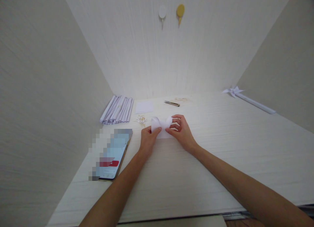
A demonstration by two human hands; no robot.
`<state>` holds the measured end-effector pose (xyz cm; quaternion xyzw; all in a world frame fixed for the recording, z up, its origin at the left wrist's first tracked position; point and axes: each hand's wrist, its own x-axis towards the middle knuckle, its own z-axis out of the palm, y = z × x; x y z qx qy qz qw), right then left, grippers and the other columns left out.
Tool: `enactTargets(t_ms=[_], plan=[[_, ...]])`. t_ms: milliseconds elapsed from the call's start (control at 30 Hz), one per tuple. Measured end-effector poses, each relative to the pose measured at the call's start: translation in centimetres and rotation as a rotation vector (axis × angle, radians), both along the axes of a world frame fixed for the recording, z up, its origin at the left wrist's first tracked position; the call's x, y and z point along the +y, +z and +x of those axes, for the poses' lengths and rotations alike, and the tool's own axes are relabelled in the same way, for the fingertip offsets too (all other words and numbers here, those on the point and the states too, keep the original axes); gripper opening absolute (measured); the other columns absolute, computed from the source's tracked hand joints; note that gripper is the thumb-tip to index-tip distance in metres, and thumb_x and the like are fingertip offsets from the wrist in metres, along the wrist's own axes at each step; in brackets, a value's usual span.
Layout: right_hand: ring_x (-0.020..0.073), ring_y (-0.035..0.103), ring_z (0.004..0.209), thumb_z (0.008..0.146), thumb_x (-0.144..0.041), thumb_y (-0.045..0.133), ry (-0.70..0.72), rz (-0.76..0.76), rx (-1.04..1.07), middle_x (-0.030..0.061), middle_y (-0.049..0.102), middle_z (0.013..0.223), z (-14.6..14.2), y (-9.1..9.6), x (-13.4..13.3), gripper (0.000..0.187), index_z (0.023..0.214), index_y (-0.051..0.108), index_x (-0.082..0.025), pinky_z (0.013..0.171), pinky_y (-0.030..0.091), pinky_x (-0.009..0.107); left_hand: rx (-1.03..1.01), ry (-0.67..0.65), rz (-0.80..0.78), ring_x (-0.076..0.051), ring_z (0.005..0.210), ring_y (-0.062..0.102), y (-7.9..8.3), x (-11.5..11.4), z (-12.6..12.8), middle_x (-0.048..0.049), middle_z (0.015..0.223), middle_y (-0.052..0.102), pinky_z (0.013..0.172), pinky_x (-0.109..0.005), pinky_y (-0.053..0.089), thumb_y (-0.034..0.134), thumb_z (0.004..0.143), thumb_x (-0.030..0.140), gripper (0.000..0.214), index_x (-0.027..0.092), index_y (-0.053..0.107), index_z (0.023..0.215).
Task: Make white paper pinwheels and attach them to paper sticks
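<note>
A small sheet of white paper (163, 132) is held between both hands over the middle of the table, its two upper corners curling over. My left hand (148, 138) pinches its left side, thumb on the near face. On the right side, my right hand (181, 131) grips it with the thumb in front and the fingers behind. Just beyond my left hand lies a small cluster of white and yellowish pieces (141, 120), too small to make out. A flat white paper square (144, 107) rests farther back, and thread snips (172, 103) lie to its right.
Rolled white paper tubes (117, 110) are stacked at the back left. A phone (115, 155), partly blurred out, lies left of my left arm. A paper pinwheel on a stick (255, 102) lies along the right wall. Two round hooks (180, 11) are on the back wall.
</note>
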<state>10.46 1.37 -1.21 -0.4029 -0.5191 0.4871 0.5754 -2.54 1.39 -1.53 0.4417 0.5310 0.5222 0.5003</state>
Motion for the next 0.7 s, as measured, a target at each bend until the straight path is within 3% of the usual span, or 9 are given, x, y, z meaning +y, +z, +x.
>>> enactTargets(t_ms=[100, 267, 433, 700], plan=[[0.0077, 0.053, 0.062, 0.052, -0.019, 0.068, 0.057, -0.073, 0.13, -0.0069, 0.05, 0.073, -0.2, -0.3, -0.1, 0.058, 0.098, 0.033, -0.027, 0.058, 0.044, 0.021, -0.087, 0.014, -0.009, -0.013, 0.053, 0.051, 0.2, 0.0, 0.1, 0.0005, 0.055, 0.058, 0.052, -0.024, 0.039, 0.062, 0.055, 0.032, 0.023, 0.011, 0.061, 0.065], [0.0085, 0.054, 0.056, 0.05, -0.019, 0.068, 0.072, -0.107, 0.169, -0.008, 0.055, 0.063, -0.6, -0.6, -0.1, 0.052, 0.091, 0.037, -0.024, 0.059, 0.044, 0.024, -0.213, 0.022, -0.015, -0.012, 0.054, 0.052, 0.5, -0.4, 0.7, -0.0017, 0.058, 0.061, 0.055, -0.025, 0.04, 0.063, 0.053, 0.03, 0.023, 0.011, 0.062, 0.066], [0.0131, 0.058, 0.06, 0.053, -0.024, 0.068, 0.001, -0.131, 0.214, -0.0032, 0.062, 0.066, -1.1, -0.7, -0.4, 0.044, 0.087, 0.04, -0.022, 0.06, 0.046, 0.028, -0.261, 0.003, -0.004, -0.014, 0.059, 0.055, 0.8, -1.0, 1.7, -0.0021, 0.058, 0.062, 0.059, -0.025, 0.041, 0.064, 0.053, 0.03, 0.023, 0.011, 0.063, 0.067], [0.0112, 0.055, 0.051, 0.05, -0.021, 0.069, -0.041, -0.246, 0.337, -0.0055, 0.06, 0.058, -1.1, -0.7, -0.5, 0.041, 0.08, 0.042, -0.022, 0.053, 0.043, 0.025, -0.301, -0.024, -0.031, -0.014, 0.055, 0.054, 0.7, -1.1, 1.8, -0.0016, 0.056, 0.061, 0.053, -0.025, 0.04, 0.064, 0.053, 0.03, 0.023, 0.011, 0.062, 0.066]])
